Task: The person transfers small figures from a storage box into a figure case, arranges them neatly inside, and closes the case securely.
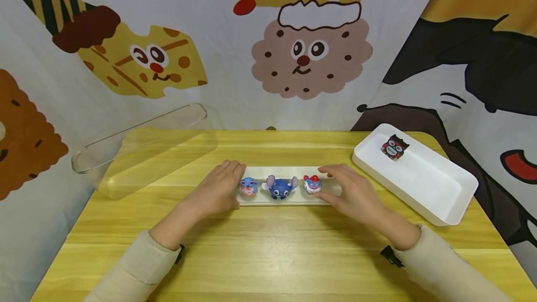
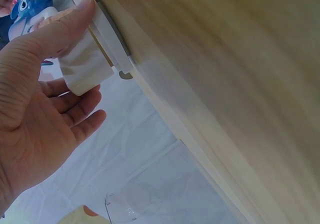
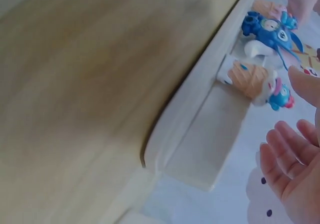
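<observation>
A long white stepped stand (image 1: 262, 171) lies on the table with three small figurines in a row on it. The left figurine (image 1: 249, 187) is blue and pink with sunglasses, the middle figurine (image 1: 280, 187) blue with big ears. At the right stands a figurine (image 3: 250, 81) with an ice-cream-cone body and a blue head with red on top. My left hand (image 1: 220, 188) grips the stand's left end, thumb on the near edge and fingers at the far side. My right hand (image 1: 356, 192) is spread beside the right figurine, fingers and thumb apart and holding nothing.
A white tray (image 1: 419, 176) stands at the right, with a red and black owl-shaped piece (image 1: 394, 147) inside at its far end. On the left lies a clear plastic cover (image 1: 159, 148), partly past the table's edge. A printed cloth (image 1: 226, 59) hangs behind the table.
</observation>
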The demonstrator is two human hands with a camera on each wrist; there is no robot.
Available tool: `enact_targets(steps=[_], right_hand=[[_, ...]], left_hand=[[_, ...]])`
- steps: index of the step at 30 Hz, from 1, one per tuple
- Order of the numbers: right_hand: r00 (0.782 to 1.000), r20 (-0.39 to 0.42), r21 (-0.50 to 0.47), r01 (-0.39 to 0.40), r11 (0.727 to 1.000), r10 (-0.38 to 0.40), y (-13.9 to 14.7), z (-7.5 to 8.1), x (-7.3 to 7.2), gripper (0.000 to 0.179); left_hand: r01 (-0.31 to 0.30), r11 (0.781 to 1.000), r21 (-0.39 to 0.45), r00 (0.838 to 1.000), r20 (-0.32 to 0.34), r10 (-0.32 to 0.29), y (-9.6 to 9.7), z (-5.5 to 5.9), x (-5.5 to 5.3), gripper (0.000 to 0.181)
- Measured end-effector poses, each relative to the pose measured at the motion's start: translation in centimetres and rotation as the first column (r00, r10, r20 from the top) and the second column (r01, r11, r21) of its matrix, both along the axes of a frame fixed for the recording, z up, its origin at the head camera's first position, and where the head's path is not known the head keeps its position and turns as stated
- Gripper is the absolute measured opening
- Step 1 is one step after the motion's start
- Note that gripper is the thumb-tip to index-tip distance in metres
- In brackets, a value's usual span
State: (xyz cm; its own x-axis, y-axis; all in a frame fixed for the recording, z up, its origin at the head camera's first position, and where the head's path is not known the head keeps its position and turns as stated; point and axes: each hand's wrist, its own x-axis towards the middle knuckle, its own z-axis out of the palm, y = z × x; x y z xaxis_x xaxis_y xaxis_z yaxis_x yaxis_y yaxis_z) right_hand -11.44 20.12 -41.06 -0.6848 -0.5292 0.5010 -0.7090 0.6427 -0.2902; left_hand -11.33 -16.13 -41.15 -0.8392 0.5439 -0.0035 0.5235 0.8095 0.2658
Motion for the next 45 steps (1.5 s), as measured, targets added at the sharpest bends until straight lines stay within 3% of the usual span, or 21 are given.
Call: enact_targets(steps=[6, 11, 27, 37, 45], right_hand=[[0.999, 0.029, 0.006, 0.032, 0.999, -0.033, 1.0, 1.3, 0.2, 0.059], [0.998, -0.011, -0.003, 0.057, 0.998, -0.057, 2.1, 2.1, 0.0, 0.058], [0.972, -0.012, 0.03, 0.234, 0.972, -0.234, 7.2, 4.5, -1.5, 0.067], [0.954, -0.001, 0.106, 0.297, 0.949, -0.299, 10.1, 5.1, -3.6, 0.072], [0.914, 0.071, 0.179, 0.382, 0.906, -0.399, 12.5, 4.5, -5.6, 0.077]], left_hand=[[0.0, 1.0, 0.0, 1.0, 0.005, 0.0, 0.0, 0.1, 0.0, 0.099], [-0.003, 1.0, 0.003, 1.0, 0.003, 0.003, 0.0, 0.0, 0.0, 0.1], [0.006, 1.0, 0.005, 1.0, -0.009, -0.006, -0.1, -0.1, 0.0, 0.101], [0.003, 1.0, 0.015, 1.0, -0.009, -0.003, -0.1, -0.2, -0.1, 0.099], [0.006, 1.0, 0.011, 1.0, -0.016, -0.006, -0.2, -0.2, -0.1, 0.1]])
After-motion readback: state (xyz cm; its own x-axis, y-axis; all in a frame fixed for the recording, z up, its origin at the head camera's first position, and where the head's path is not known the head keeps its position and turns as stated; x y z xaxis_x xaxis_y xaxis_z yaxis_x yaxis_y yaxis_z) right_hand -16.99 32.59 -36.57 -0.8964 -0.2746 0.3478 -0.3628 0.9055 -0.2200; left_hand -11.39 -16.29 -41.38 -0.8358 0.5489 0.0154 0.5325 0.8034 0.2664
